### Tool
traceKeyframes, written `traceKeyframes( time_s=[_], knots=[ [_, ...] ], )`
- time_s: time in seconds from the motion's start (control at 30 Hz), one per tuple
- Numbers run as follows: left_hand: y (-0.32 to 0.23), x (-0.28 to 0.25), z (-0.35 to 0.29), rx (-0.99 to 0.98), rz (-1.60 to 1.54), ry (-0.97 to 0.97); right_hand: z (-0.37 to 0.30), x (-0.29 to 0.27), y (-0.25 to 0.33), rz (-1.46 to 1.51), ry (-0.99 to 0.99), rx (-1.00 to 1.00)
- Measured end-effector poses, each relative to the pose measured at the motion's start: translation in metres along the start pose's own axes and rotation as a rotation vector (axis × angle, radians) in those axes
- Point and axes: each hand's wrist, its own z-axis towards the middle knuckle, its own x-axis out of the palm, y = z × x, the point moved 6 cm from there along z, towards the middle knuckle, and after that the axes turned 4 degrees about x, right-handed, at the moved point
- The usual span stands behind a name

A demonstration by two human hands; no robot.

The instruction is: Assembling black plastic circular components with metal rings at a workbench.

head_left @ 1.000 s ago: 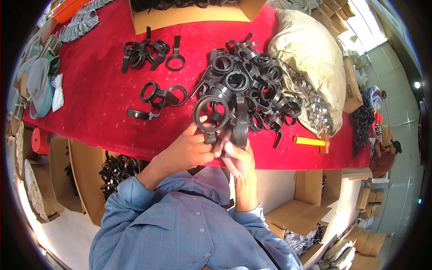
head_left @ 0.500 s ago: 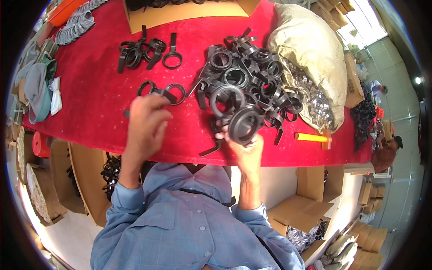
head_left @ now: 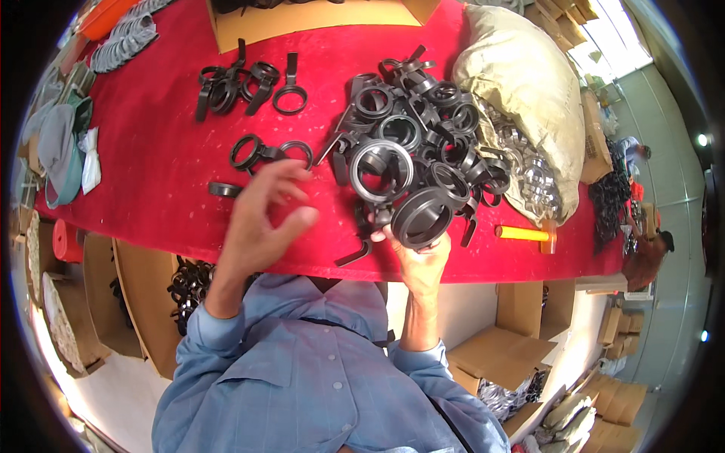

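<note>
My right hand (head_left: pixel 423 266) grips a black plastic fitting with round openings (head_left: pixel 423 219) from below, over the near edge of a pile. One wide opening faces up toward me; a paler-rimmed ring (head_left: pixel 382 171) beside it seems to belong to the same piece, though I cannot tell for certain. My left hand (head_left: pixel 264 219) hovers with fingers apart and holds nothing. Just beyond its fingertips lie two black rings with tabs (head_left: pixel 245 152), one partly covered by the fingers. A small black ring (head_left: pixel 224 189) rests left of that hand. The pile of black ring-shaped parts (head_left: pixel 400 132) spreads behind my right hand.
Red cloth (head_left: pixel 151 151) covers the table. More black handled rings (head_left: pixel 226 89) sit farther back, before a cardboard box (head_left: pixel 325 30). At right, a pale sack (head_left: pixel 521 75) spills clear parts, near a yellow-handled hammer (head_left: pixel 521 232). Open cartons (head_left: pixel 155 302) stand below the table edge.
My left hand has drawn slightly toward me and right, its fingers spreading, uncovering the small ring. My right hand has tilted the fitting, so its openings face differently.
</note>
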Motion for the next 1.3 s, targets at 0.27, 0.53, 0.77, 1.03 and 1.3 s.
traceKeyframes(
  time_s=[0.27,0.53,0.77,1.03,1.3],
  knots=[
    [0.003,0.057,0.016,-0.221,-0.680,0.087,-0.008,0.004,-0.001,-0.107,0.061,0.049],
    [0.011,0.058,0.022,-0.307,-0.630,0.041,-0.011,-0.054,-0.003,-0.130,-0.210,-0.122],
    [0.015,0.070,0.030,-0.305,-0.598,0.069,-0.040,-0.110,-0.051,-0.466,-0.418,-0.152],
    [0.041,0.103,0.068,-0.031,-0.574,0.112,-0.048,-0.121,-0.087,-0.435,-0.427,-0.107],
    [0.013,-0.012,0.024,0.264,0.678,-0.187,-0.050,-0.120,-0.083,-0.485,-0.396,-0.123]
  ],
)
